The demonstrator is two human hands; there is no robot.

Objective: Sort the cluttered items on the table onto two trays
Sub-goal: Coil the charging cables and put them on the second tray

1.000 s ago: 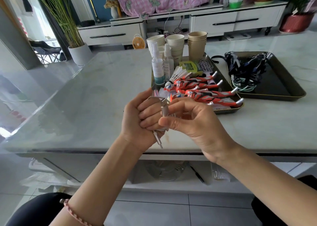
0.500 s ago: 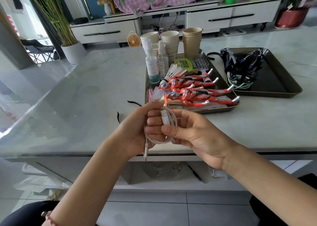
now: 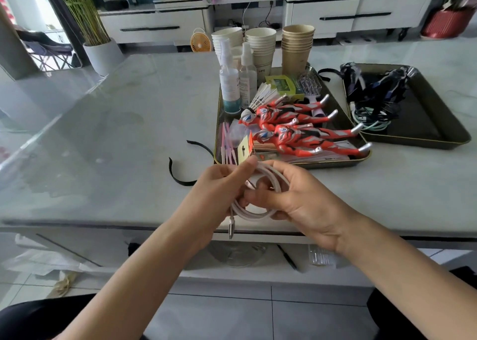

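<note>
As seen just beyond the grip, near tray point(image 3: 335, 162) crammed with red figures point(image 3: 296, 135) and spray bottles point(image 3: 229, 81); farther right, second tray point(image 3: 438, 123) holding tangled dark cords point(image 3: 376, 99). Clamped between curled left hand point(image 3: 216, 192) and right hand point(image 3: 309, 205): white cable point(image 3: 275, 173), loosely coiled, plug dangling below.

figures point(image 3: 304, 133) in left tray point(image 3: 333, 163) | cables point(image 3: 374, 104) in right tray point(image 3: 426, 112) | cups point(image 3: 296, 45) behind left tray

The coiled plastic cable point(image 3: 255, 215) is white; the two plastic toy figures point(image 3: 307, 138) red, streaked silver and black; the rectangular metal tray point(image 3: 438, 123) black, gold-rimmed — the marbled stone table point(image 3: 129, 133) pale grey.
</note>
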